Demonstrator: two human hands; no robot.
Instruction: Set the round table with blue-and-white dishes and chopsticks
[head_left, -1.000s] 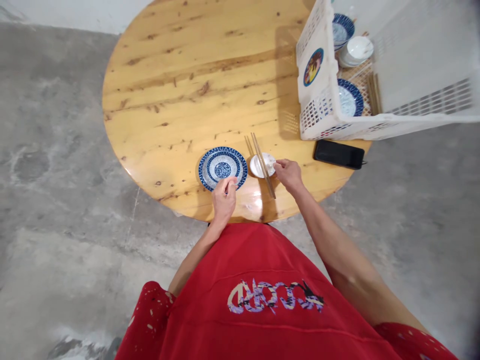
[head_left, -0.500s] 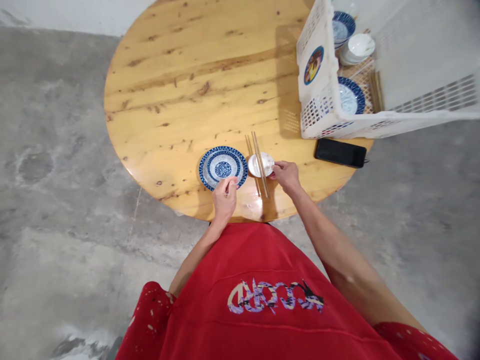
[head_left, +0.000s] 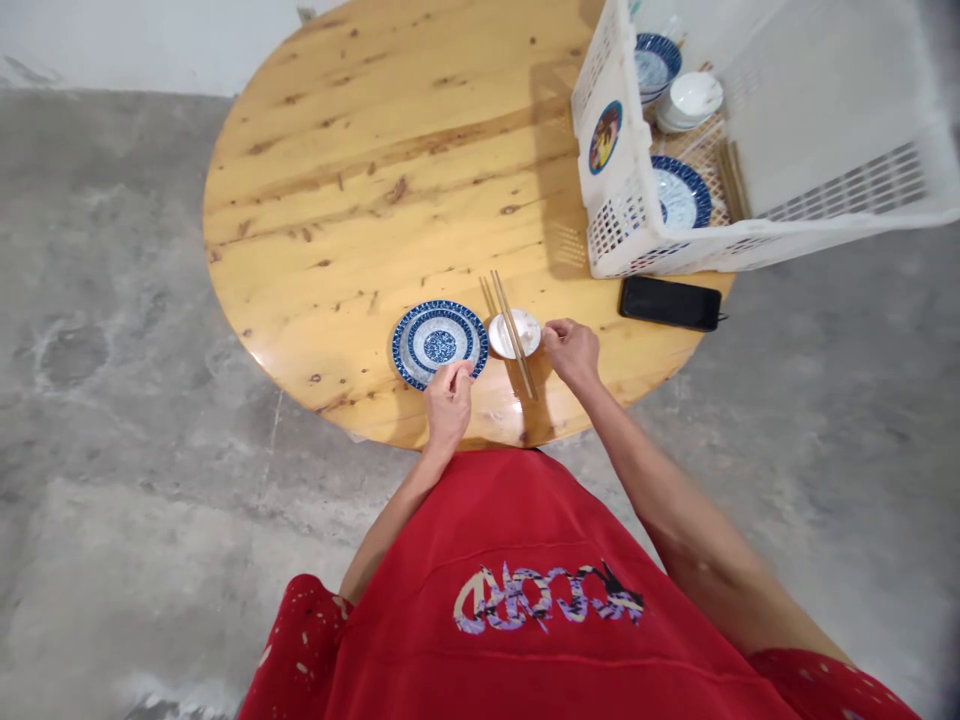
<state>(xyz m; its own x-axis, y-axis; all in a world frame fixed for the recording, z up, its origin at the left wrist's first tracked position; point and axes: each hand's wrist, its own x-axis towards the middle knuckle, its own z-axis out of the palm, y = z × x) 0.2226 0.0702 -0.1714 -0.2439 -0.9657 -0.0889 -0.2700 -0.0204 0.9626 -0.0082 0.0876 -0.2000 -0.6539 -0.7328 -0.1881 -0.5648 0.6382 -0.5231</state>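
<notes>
Near the table's front edge lies a round blue-and-white patterned plate (head_left: 405, 365); its inner ring may be a smaller dish on top, I cannot tell. My left hand (head_left: 448, 402) is closed over the plate's near right edge, fingers curled; whatever they may hold is hidden. Right of the plate stands a small white dish (head_left: 530, 333). A pair of wooden chopsticks (head_left: 513, 333) lies across it, tips pointing away or toward me, I cannot tell. Just right of the dish, a narrow gap apart, my right hand (head_left: 573, 352) is closed with nothing seen in it.
A white plastic crate (head_left: 621, 200) stands at the table's right side. Inside are blue-rimmed bowls (head_left: 658, 65), white bowls (head_left: 691, 100), a blue-rimmed plate (head_left: 682, 195) and more chopsticks (head_left: 733, 182). A black phone (head_left: 670, 303) lies before the crate on the round wooden table (head_left: 322, 230).
My right hand has let go of the small white dish and drawn slightly to the right. The left hand stays at the plate's edge. The camera view has shifted a little.
</notes>
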